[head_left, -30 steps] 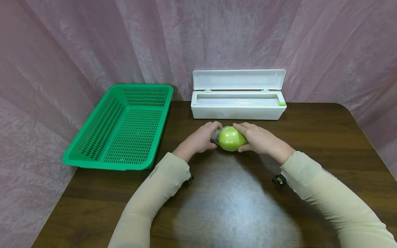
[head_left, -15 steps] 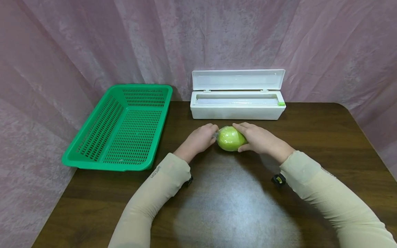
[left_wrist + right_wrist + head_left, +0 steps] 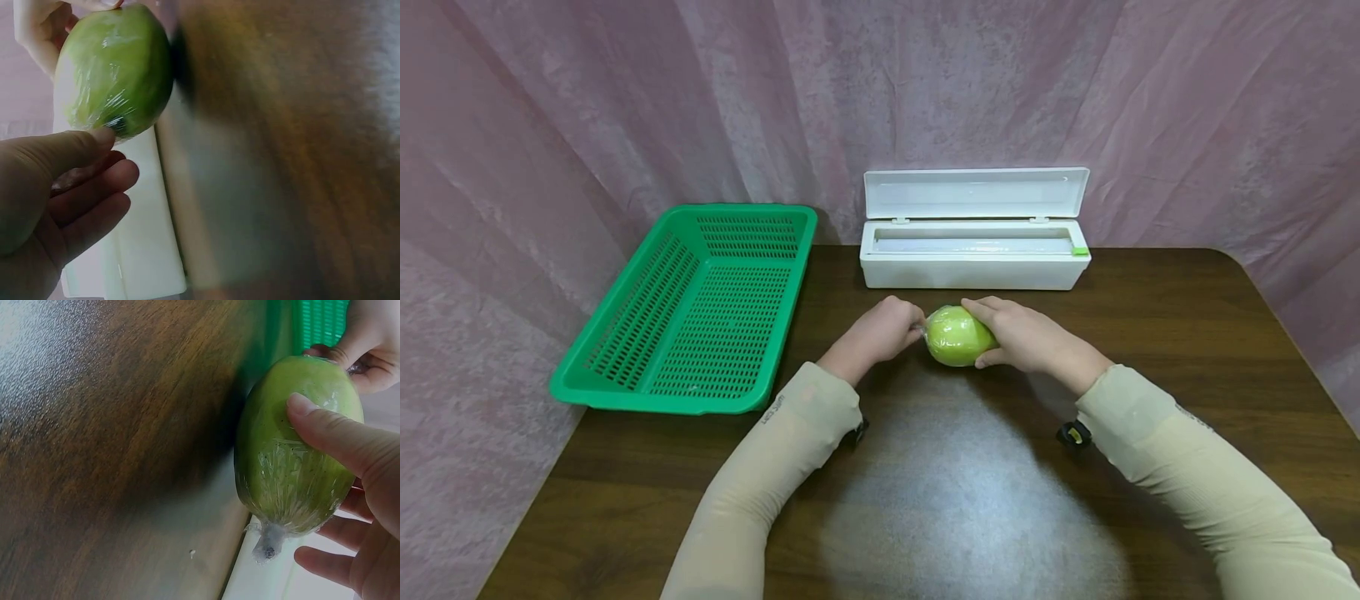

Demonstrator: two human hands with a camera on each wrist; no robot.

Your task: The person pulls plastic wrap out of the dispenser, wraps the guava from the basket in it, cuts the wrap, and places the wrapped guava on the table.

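Observation:
An oval green fruit point(image 3: 955, 340), its exact kind unclear, is wrapped in clear cling film and lies on its side. My right hand point(image 3: 1026, 335) grips its right end, the thumb across the near side in the right wrist view. At the other end my left hand point(image 3: 880, 332) pinches the gathered film between thumb and forefinger, right at the fruit's tip. The left wrist view shows its other fingers point(image 3: 94, 212) loosely curled below. A twisted tail of film point(image 3: 269, 544) sticks out from the right end of the fruit point(image 3: 281, 475).
A white cling film box point(image 3: 976, 273) with its lid raised and a roll inside stands behind the hands. To the left is a green slotted basket point(image 3: 763, 392). Both stand on the brown wooden table point(image 3: 925, 517), against a pink curtain point(image 3: 970, 83).
My left fingers, spread around the loose film end a second ago, have closed to pinch and gather it. The fruit has shifted very slightly left. My right hand keeps its grip.

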